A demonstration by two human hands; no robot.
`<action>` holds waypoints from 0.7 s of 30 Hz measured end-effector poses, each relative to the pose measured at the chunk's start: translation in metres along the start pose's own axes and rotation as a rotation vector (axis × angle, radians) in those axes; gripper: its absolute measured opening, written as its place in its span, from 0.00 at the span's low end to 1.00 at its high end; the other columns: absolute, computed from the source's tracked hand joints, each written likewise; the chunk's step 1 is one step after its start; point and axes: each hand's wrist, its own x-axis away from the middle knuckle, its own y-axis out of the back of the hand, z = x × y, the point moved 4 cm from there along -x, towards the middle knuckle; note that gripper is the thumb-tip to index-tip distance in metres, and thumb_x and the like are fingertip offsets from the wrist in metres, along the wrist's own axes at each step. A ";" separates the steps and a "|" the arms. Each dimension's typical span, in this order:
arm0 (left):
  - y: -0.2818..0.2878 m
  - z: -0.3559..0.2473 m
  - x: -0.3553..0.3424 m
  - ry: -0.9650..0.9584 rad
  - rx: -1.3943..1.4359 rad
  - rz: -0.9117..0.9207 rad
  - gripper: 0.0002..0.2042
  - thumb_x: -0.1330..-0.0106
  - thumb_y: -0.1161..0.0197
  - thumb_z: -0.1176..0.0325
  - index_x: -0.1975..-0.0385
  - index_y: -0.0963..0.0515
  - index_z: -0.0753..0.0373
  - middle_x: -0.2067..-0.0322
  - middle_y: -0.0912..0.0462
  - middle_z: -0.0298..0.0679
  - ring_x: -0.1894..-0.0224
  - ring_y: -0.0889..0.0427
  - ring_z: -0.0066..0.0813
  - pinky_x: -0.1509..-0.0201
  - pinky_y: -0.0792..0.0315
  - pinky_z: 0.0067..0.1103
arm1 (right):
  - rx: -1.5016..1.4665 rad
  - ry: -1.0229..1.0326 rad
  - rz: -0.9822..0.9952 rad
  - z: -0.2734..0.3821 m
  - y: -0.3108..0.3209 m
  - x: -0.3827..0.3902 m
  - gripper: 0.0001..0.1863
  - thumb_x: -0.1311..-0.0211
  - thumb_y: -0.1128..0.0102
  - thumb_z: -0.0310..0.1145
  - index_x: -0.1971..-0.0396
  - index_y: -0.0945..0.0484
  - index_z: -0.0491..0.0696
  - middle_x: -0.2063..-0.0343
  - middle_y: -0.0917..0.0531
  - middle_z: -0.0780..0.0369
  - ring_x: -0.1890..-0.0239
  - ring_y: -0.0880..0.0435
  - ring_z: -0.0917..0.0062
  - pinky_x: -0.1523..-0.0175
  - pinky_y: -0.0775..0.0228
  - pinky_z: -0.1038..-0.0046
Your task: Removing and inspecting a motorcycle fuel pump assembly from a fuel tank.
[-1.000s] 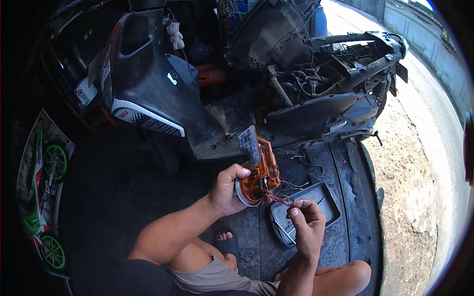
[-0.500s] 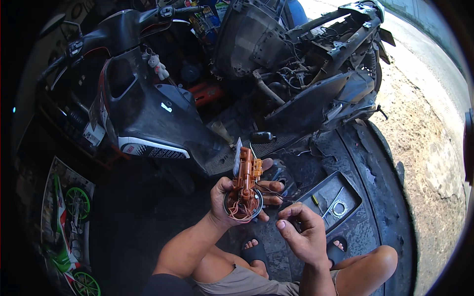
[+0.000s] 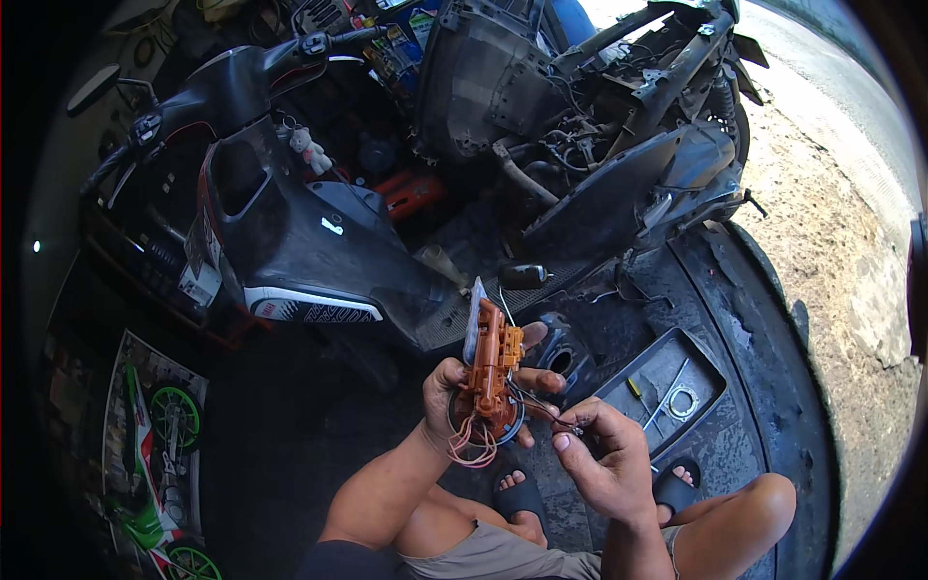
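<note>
My left hand [image 3: 442,391] is wrapped round the round base of a fuel pump assembly [image 3: 490,362], an upright orange-brown plastic body with a pale filter bag [image 3: 475,324] along its left side. Pink wires [image 3: 468,447] loop out at its base. From its upper part a thin rod runs toward a black oblong piece [image 3: 524,276], which looks like a float. Just right of the pump, my right hand [image 3: 611,464] pinches the end of a thin dark wire [image 3: 541,407] between thumb and forefinger. What tips the wire is too small to make out.
Beyond my hands stands a partly stripped scooter [image 3: 319,222], its frame bare at the rear. On the floor at right lies a black tray [image 3: 710,362] with a yellow-handled screwdriver [image 3: 635,390] and a metal ring [image 3: 682,401]. A dark metal part [image 3: 561,360] sits beside the tray.
My right thumb and fingers now hold the dark wire's end, stretched out from the pump. The pump's base has tilted and the pink wires hang lower. The whole view has shifted slightly.
</note>
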 end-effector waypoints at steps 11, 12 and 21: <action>-0.004 0.005 0.002 -0.024 -0.272 -0.170 0.46 0.47 0.45 0.55 0.28 0.56 0.62 0.43 0.31 0.69 0.46 0.21 0.62 0.51 0.17 0.44 | 0.059 0.045 0.004 -0.008 0.004 0.000 0.06 0.38 0.38 0.23 0.63 0.20 0.38 0.68 0.19 0.61 0.65 0.22 0.83 0.58 0.30 0.79; -0.005 0.005 0.002 -0.032 -0.326 -0.190 0.44 0.47 0.45 0.55 0.28 0.54 0.63 0.43 0.30 0.68 0.46 0.20 0.60 0.51 0.17 0.42 | 0.061 0.045 0.007 -0.008 0.004 -0.001 0.06 0.38 0.38 0.23 0.63 0.20 0.38 0.68 0.19 0.61 0.65 0.22 0.83 0.58 0.30 0.79; -0.005 0.002 0.008 -0.138 -0.696 -0.294 0.35 0.45 0.52 0.62 0.34 0.41 0.70 0.44 0.26 0.54 0.45 0.19 0.41 0.35 0.27 0.34 | 0.014 -0.035 -0.023 -0.007 0.003 0.000 0.10 0.41 0.43 0.21 0.60 0.20 0.35 0.64 0.16 0.57 0.63 0.16 0.78 0.56 0.25 0.76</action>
